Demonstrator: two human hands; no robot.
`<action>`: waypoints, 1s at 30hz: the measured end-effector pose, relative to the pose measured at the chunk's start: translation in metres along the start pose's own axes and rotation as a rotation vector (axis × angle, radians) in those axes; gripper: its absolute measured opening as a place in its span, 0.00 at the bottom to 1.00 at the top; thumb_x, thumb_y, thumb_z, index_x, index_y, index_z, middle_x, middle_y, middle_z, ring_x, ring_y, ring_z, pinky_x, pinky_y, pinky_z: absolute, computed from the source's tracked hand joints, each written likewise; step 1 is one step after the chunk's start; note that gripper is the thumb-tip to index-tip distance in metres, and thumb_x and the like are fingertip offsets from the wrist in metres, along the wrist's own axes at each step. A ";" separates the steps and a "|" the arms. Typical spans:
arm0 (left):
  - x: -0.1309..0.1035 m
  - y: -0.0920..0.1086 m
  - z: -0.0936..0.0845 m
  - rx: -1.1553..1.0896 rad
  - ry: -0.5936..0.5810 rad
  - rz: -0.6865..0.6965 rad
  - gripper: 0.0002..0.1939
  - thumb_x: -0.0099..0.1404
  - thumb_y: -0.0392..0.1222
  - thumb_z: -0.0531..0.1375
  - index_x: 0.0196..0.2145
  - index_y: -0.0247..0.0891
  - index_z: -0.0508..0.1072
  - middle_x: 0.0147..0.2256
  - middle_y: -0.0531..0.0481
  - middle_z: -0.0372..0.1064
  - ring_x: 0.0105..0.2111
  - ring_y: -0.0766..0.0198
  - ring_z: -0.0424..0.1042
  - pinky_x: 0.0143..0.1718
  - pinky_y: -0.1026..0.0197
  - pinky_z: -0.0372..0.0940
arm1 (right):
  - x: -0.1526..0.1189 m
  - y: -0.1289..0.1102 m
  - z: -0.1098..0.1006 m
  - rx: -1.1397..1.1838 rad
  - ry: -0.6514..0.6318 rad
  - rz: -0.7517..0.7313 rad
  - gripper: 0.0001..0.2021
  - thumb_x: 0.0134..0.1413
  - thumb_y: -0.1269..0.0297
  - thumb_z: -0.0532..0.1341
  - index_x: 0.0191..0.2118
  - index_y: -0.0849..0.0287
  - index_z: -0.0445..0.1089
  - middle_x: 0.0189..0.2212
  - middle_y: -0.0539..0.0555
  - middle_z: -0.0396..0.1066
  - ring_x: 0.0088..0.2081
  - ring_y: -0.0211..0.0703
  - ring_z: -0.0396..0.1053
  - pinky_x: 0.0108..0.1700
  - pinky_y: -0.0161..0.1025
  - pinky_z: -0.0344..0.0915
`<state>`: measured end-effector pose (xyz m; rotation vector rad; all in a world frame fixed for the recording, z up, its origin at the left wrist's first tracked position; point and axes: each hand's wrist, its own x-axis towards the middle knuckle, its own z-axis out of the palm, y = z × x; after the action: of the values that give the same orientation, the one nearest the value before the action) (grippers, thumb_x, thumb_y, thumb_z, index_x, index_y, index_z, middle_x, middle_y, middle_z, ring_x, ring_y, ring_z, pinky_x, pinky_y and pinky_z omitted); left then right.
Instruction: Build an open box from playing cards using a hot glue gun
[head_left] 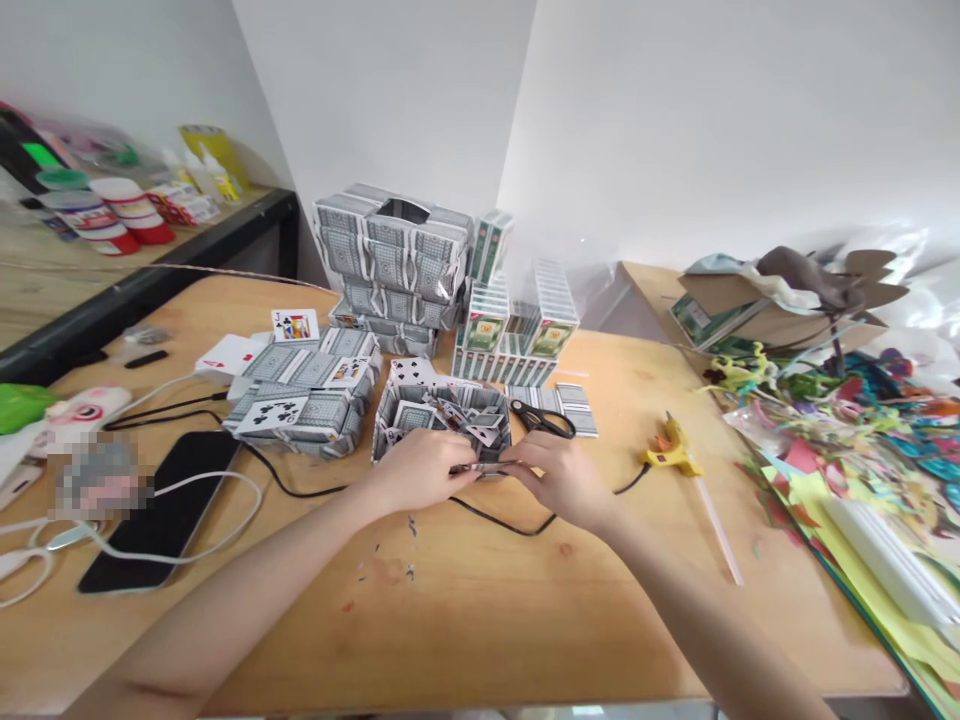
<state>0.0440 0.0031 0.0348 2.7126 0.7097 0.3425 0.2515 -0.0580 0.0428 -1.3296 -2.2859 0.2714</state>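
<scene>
An open box built from grey-backed playing cards (382, 410) stands mid-table with loose cards (450, 410) inside. At its near wall, my left hand (424, 465) is closed, fingers bent over the rim. My right hand (559, 475) pinches the same wall close to its right end. Between the two hands a thin strip of the wall's edge shows; the fingertips partly hide it. Just behind my right hand lie black scissors (551, 418), beside some flat joined cards (576, 408). Several playing cards (411, 372) rest at the box's far edge.
Card-covered blocks (300, 400) sit left, with a taller card-built structure (394, 260) and stacked card packs (502, 345) behind. A yellow glue gun (675, 450) lies right, its black cord (495, 520) crossing before the box. A phone (165, 510) and white cables lie left; paper scraps (840, 420) pile right.
</scene>
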 end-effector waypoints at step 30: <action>0.001 0.003 -0.001 0.131 -0.024 -0.046 0.08 0.59 0.42 0.55 0.25 0.37 0.67 0.28 0.52 0.70 0.29 0.64 0.69 0.28 0.64 0.59 | 0.010 -0.023 0.014 -0.299 -0.019 -0.110 0.11 0.53 0.77 0.50 0.28 0.61 0.67 0.25 0.53 0.66 0.28 0.39 0.60 0.30 0.36 0.51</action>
<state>0.0460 0.0014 0.0368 2.8128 0.8132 0.2601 0.2231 -0.0601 0.0433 -1.3370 -2.4781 -0.0997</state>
